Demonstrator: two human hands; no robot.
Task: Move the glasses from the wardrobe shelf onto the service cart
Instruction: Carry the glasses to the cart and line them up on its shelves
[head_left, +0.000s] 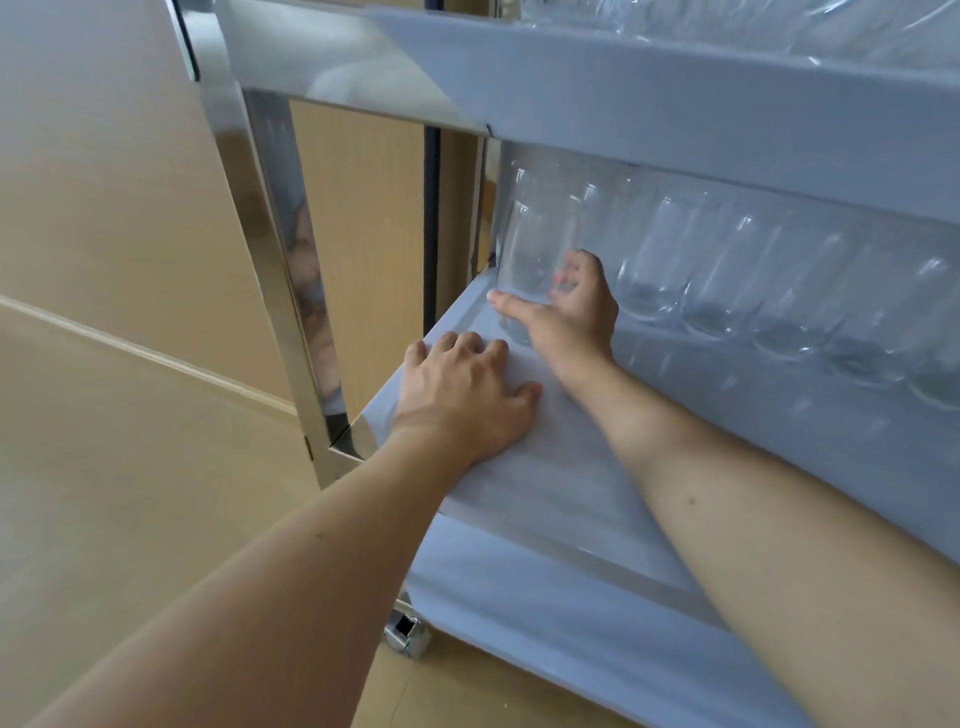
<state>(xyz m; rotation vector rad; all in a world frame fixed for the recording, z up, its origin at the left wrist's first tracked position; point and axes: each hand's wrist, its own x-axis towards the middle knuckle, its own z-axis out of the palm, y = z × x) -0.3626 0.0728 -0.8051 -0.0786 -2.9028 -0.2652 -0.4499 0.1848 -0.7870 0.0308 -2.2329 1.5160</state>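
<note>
Head view, looking down at a cart (675, 88) with grey shelves and polished metal posts, standing on a pale wood-look floor (104, 467).

Middle shelf (545, 483): grey tray surface with a raised rim. A row of clear glasses (727, 291) stands along its far side, running from the left corner off to the right edge of view; they appear to be stacked or packed close, touching one another. Exact count cannot be told through the glare.

End glass (530, 254): the leftmost one, upright in the far left corner of the middle shelf, beside the rest of the row.

Right hand (571, 306): reaching across the middle shelf, fingers curled round the lower part of the end glass, thumb stretched across its near side. The forearm lies low over the shelf.

Left hand (467, 395): palm down, flat on the middle shelf near its front left edge, fingers relaxed and slightly spread, holding nothing. It sits just beside the right wrist.

Top shelf (727, 104): more clear glassware (727, 21) shows above its rim, blurred.

Bottom shelf (571, 623): grey, partly hidden by the arms.

Caster (408, 631): metal, at the near left foot of the cart.

Post (291, 291): mirror finish, with blurred reflections.
</note>
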